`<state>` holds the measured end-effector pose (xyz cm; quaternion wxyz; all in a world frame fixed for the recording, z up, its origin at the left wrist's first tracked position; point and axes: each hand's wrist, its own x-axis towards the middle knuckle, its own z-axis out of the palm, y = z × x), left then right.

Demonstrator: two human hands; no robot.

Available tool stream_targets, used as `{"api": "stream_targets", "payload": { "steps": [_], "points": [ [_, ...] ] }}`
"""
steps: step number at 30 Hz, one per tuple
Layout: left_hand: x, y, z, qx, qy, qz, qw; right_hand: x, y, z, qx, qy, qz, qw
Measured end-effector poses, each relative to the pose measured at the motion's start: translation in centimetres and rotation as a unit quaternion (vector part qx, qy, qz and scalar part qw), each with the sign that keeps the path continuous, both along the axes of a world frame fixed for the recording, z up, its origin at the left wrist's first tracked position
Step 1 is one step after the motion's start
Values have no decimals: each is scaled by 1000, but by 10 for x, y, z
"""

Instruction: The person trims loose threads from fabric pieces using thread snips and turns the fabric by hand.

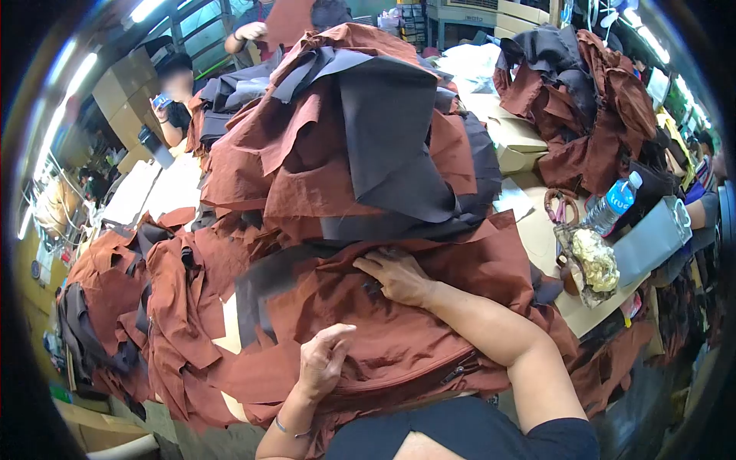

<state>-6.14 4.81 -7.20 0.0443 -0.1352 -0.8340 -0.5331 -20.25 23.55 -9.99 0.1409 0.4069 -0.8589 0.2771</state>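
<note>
A reddish-brown cloth piece (pixel 406 322) is spread before me, with a long curved zipper (pixel 452 374) along its near edge. My right hand (pixel 397 277) lies on the far part of this cloth, its fingers stretched out and partly over a dark fold. Nearer to me, my left hand (pixel 322 362) is raised just above the cloth's left side. Its index finger points to the right, the other fingers are loosely bent, and I see nothing held in it. Beyond both hands rises a tall heap of brown and dark grey cloth pieces (pixel 307 169).
More loose cloth (pixel 176 291) spreads to the left. On the right stand a water bottle (pixel 617 201), scissors (pixel 561 205), a crumpled gold-coloured bundle (pixel 594 261) and a grey box-like container (pixel 652 241). Another cloth heap (pixel 583 115) lies behind them. Two people are across the table.
</note>
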Motion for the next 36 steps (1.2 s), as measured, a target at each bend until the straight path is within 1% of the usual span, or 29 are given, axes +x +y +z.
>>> {"api": "stream_targets", "payload": {
  "steps": [3,6,7,10,11,14,17,20,23,26,29,32,33,34,36],
  "points": [
    [6,11,29,82,-71,-107,988,0,0,1,-3,0,5,1000],
    [8,30,58,-20,65,-206,976,1,0,-2,-1,9,-3,1000],
    [5,34,56,-48,119,-197,972,0,0,-4,-4,11,-3,1000],
    [2,19,45,-32,34,-244,969,0,0,-3,-4,7,-4,1000],
    [1,21,42,-34,42,-208,977,0,0,-2,-4,4,-3,1000],
    [3,21,38,-33,-30,-146,988,-1,0,-3,-1,4,3,1000],
    [-1,20,27,-40,12,-133,990,-2,0,-7,4,22,-2,1000],
    [-2,14,23,-79,31,-140,987,0,0,-2,20,19,-7,1000],
    [-6,13,21,-32,53,-156,986,-1,0,-6,19,22,-6,1000],
    [-7,21,27,-12,35,-131,991,1,0,-1,8,24,-3,1000],
    [-7,26,33,-10,63,-121,991,0,0,-2,14,9,-2,1000],
    [-10,12,38,-52,66,-111,990,-1,0,-6,15,11,-3,1000],
    [-13,7,43,-52,88,-96,990,-1,1,-6,17,7,-2,1000],
    [-14,1,49,-55,79,-52,994,-1,1,-6,19,3,-1,1000],
    [-22,-17,54,-53,137,-2,989,-1,1,-4,21,-2,4,1000]
  ]
}}
